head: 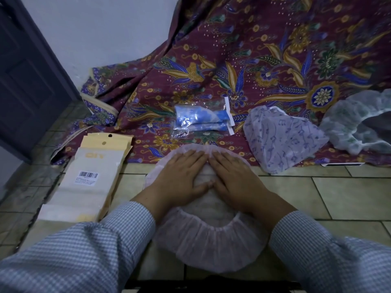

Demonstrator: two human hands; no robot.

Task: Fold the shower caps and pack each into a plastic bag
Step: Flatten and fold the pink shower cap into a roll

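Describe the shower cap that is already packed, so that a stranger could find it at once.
Look at the maroon flowered cloth spread across the floor. Near its front edge, just beyond the person's flat hands, lies a clear plastic bag holding a folded blue shower cap. Only this cap is bagged; the purple cap to its right lies loose.

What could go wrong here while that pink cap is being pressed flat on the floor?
The pink shower cap has a puffy gathered rim, and both hands, left and right, press only its far half; once released it may spring back and spoil the fold. It also lies partly on the batik cloth and partly on the tiled floor, so that step could crease it unevenly. The empty bags lie off to the left, so reaching for one would probably free the cap.
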